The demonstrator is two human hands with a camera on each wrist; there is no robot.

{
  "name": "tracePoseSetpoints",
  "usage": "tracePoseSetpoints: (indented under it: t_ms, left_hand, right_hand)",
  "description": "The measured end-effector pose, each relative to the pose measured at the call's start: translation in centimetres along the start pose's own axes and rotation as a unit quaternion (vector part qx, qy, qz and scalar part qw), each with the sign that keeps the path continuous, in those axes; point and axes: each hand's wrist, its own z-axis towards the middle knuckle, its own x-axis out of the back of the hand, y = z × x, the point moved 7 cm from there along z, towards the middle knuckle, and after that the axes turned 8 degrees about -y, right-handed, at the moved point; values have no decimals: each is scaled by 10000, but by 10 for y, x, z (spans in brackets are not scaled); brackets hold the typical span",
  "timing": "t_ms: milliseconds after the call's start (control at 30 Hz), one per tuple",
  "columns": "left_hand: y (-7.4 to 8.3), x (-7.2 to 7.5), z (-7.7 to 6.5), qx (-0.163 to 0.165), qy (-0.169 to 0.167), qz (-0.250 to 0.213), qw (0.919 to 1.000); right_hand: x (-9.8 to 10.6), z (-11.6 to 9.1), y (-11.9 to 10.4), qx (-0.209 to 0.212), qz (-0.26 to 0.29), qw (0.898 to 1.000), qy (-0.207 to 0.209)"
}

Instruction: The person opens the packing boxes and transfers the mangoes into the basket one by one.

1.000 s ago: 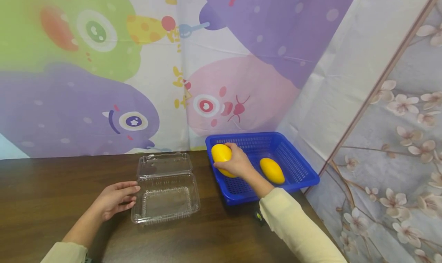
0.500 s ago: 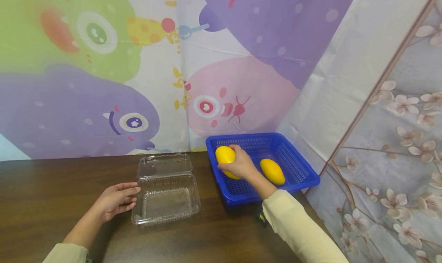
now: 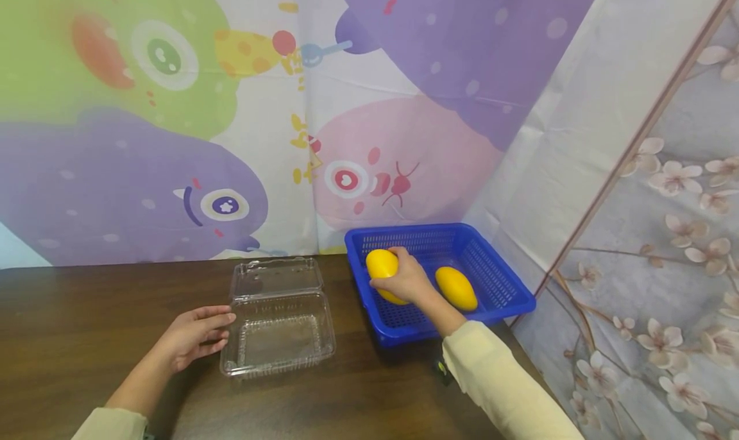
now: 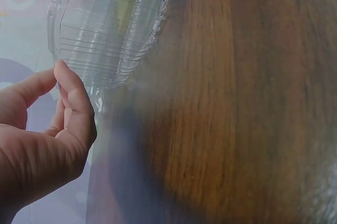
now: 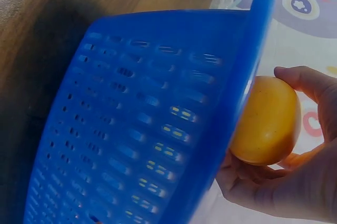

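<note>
In the head view my right hand (image 3: pixel 408 276) grips a yellow mango (image 3: pixel 382 264), fingers and thumb round its sides, at the left side of a blue plastic basket (image 3: pixel 398 333). The right wrist view shows that held mango (image 5: pixel 267 121) just past the basket rim. A second mango (image 3: pixel 456 288) lies in the basket, to the right of my hand. My left hand (image 3: pixel 193 337) pinches the left rim of a clear plastic clamshell box (image 3: pixel 283 340), whose lid (image 3: pixel 276 278) lies folded back. Thumb and finger meet on that rim in the left wrist view.
Everything stands on a dark wooden table (image 3: pixel 63 337). A cartoon-print cloth (image 3: pixel 277 126) hangs behind it, and a flower-print panel (image 3: pixel 658 254) rises close on the basket's right. A small dark object (image 3: pixel 443 371) shows beside the right sleeve.
My right hand and its mango have moved a little rightward and down in the view, over the basket. My left hand and the clear box have stayed in place.
</note>
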Motion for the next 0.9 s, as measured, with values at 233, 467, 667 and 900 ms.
tracePoseSetpoints:
  t_ms: [233, 467, 667, 900]
  left_hand:
    - [0, 0, 0, -35, -42, -20, 10000]
    - [-1, 0, 1, -51, -57, -9, 10000]
    - [0, 0, 1, -51, -19, -5, 10000]
    - [0, 0, 1, -28, -14, 9, 10000]
  right_hand:
    - [-3, 2, 6, -17, -19, 10000, -7]
    - [-3, 3, 11, -98, -78, 9999, -6]
    - [-2, 2, 16, -114, -81, 9999, 10]
    - [-1, 3, 24, -169, -99, 9998, 65]
